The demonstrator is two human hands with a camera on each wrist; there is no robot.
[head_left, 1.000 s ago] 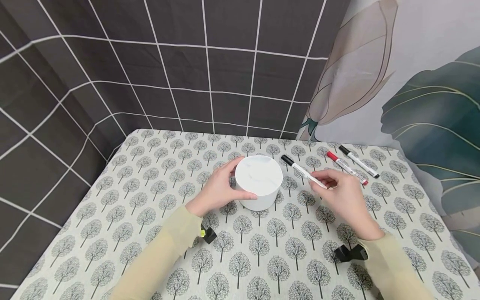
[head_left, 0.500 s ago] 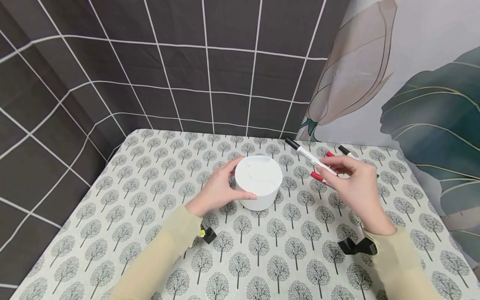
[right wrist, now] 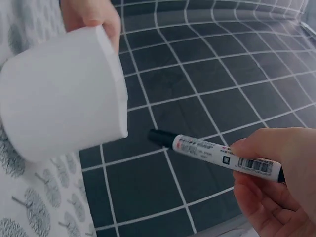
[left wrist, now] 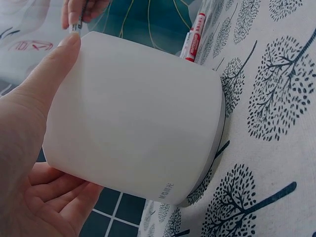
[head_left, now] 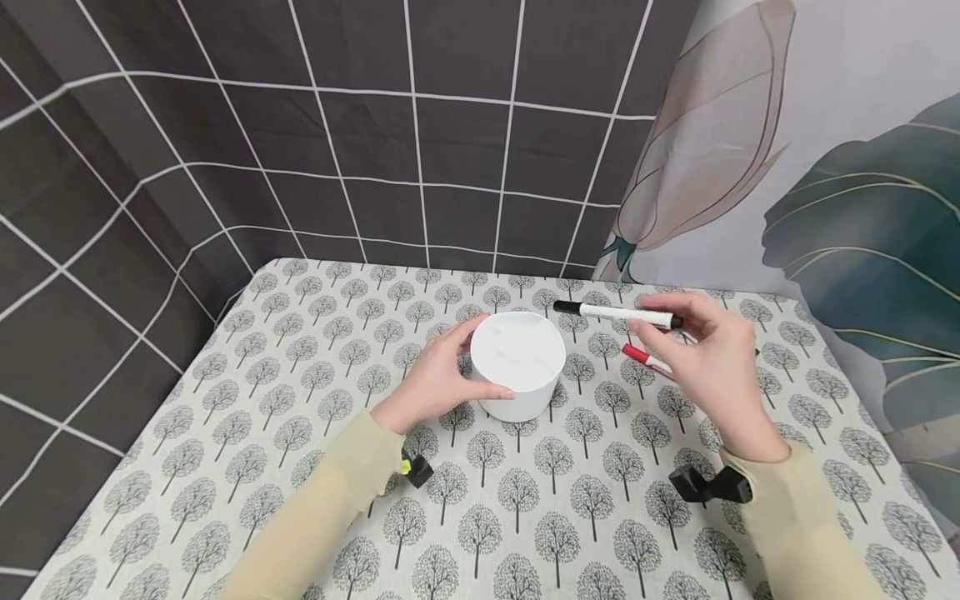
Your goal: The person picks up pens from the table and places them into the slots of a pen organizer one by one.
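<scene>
A white round container (head_left: pixel 517 354) stands on the table, with my left hand (head_left: pixel 438 371) gripping its left side, thumb across the front and fingers around the back. In the left wrist view the thumb (left wrist: pixel 52 74) lies along the container's wall (left wrist: pixel 138 113). My right hand (head_left: pixel 708 362) pinches a white marker with a black cap (head_left: pixel 618 313) near its back end, above the table. The marker lies almost level, cap pointing left towards the container's rim. A red-capped marker (head_left: pixel 647 360) lies on the table below, partly hidden by the right hand.
The table is covered with a tree-print cloth (head_left: pixel 517 492). A dark grid-patterned curtain (head_left: pixel 360 133) hangs behind it, and a leaf-print curtain (head_left: pixel 847 217) at the right. A second black-capped marker is almost wholly hidden behind the right hand.
The right hand has lifted the black-capped marker off the table and moved right and back, turning it from slanted to nearly level. The left hand and container have stayed in place.
</scene>
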